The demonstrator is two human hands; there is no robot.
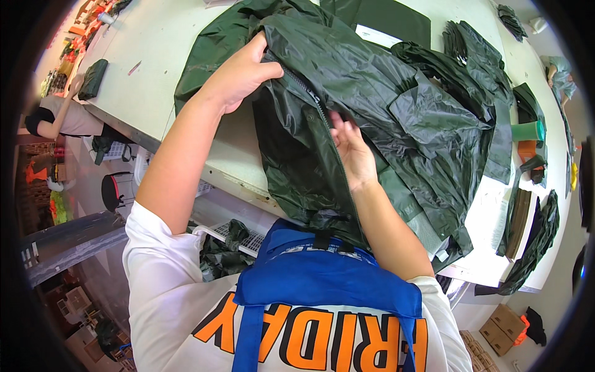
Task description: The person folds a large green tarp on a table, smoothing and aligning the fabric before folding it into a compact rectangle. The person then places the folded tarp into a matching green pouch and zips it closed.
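Note:
A dark green raincoat (403, 111) of shiny, creased fabric lies over the table and hangs past its near edge towards my apron. A zipper (322, 108) runs down its opened front. My left hand (238, 77) is closed on the upper part of the raincoat beside the zipper's top, thumb pointing right. Lower and to the right, my right hand (354, 155) is against the zipper edge, palm turned up and fingers loosely apart. Its fingertips are slightly blurred and partly lost among the folds, and I see nothing gripped in them.
The pale worktable (145, 80) carries more dark green pieces. A green cylinder (528, 131) and an orange-and-black tool (533, 161) are at the right. A white basket (238, 239) with dark fabric stands under the near edge. Another person's arm (64, 108) reaches a folded bundle (93, 79) at far left.

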